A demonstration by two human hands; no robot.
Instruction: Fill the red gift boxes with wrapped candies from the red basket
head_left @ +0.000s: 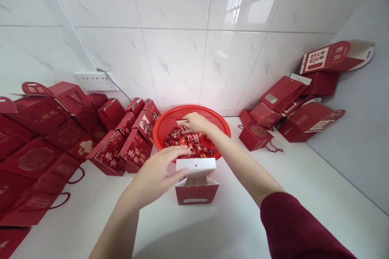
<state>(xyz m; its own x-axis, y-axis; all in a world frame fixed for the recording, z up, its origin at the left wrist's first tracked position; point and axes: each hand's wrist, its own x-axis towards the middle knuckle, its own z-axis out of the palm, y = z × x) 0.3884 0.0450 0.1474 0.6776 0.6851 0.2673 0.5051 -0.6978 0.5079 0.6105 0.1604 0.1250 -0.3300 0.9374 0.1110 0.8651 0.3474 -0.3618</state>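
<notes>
A red plastic basket [223,129] stands against the tiled wall and holds a heap of red wrapped candies [194,139]. My right hand [196,122] reaches over the heap into the basket, its fingers closed on a small white-edged packet [182,122]. In front of the basket is a small red gift box [197,195], its top open and its white-lined flap [196,164] raised. My left hand [159,172] is beside the flap on the left, fingers apart and holding nothing. Whether its fingertips touch the flap, I cannot tell.
Several red gift boxes [136,151] stand left of the basket, with a larger stack of boxes [39,158] farther left. More boxes [279,97] are piled at the right by a grey panel [358,137]. A white power strip [96,81] is at the wall.
</notes>
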